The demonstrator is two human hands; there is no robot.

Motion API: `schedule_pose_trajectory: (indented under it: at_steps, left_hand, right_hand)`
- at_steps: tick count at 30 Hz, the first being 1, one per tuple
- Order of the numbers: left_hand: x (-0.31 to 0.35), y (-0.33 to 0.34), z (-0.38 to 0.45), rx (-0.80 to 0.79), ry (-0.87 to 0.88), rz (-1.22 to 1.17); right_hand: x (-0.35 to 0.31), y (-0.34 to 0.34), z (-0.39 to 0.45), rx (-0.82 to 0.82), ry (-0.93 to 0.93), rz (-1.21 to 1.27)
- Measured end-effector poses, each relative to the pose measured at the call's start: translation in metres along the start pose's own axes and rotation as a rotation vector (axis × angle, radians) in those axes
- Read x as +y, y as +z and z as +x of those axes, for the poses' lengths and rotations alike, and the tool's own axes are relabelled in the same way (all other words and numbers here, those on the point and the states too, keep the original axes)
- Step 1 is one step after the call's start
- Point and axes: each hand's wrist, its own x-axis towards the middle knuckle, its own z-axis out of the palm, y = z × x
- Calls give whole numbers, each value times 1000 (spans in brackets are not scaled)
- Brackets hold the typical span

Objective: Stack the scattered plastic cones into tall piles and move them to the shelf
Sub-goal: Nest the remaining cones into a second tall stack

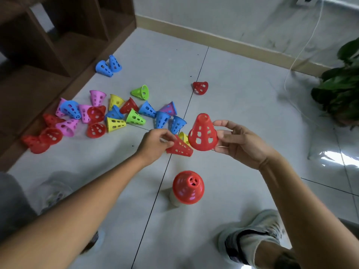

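A single wide-angle view, worn on the person's head, looks forward and steeply down at the pale grey tiled floor [242,105]; both bare forearms reach in from the bottom edge, and the feet show close beneath; the dark brown wooden shelf unit [48,41] fills the upper left corner; the white wall with its beige skirting board [223,38] crosses the top; straight edges bow near the borders.

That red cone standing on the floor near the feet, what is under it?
The red cone sits upright on a pale, whitish object, of which only a sliver shows at its lower left. Pinkish colour glints through its holes, perhaps another cone inside. The rest is covered.
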Motion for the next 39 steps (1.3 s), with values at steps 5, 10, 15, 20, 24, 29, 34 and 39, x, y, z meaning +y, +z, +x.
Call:
schedule_pose_trajectory:
  at_steps: [5,10,15,20,24,29,34,39]
  left_hand:
    - [41,-48,-27,57,18,-306]
    - [74,-82,-43,96,60,-496]
    - [109,-96,-62,-35,84,-630]
    - [132,-97,-79,-251,121,-566]
    - [134,-91,-84,-441,93,-497]
    - [115,-77,-82,-571,29,-285]
    - [102,-60,-76,-651,-18,-181]
    - [92,-47,-71,-687,-39,-66]
  right_hand:
    - [-13,22,-10,-224,-11,-74]
    - [-12,34,-20,-360,65,-164]
    - [-5,41,-23,-378,125,-277]
    - [-1,42,-27,-349,186,-350]
    - [5,36,-24,-285,243,-467]
    - [13,19,-22,-107,284,-426]
    - [26,-7,-24,207,230,-298]
    - [50,-44,-19,483,187,-208]
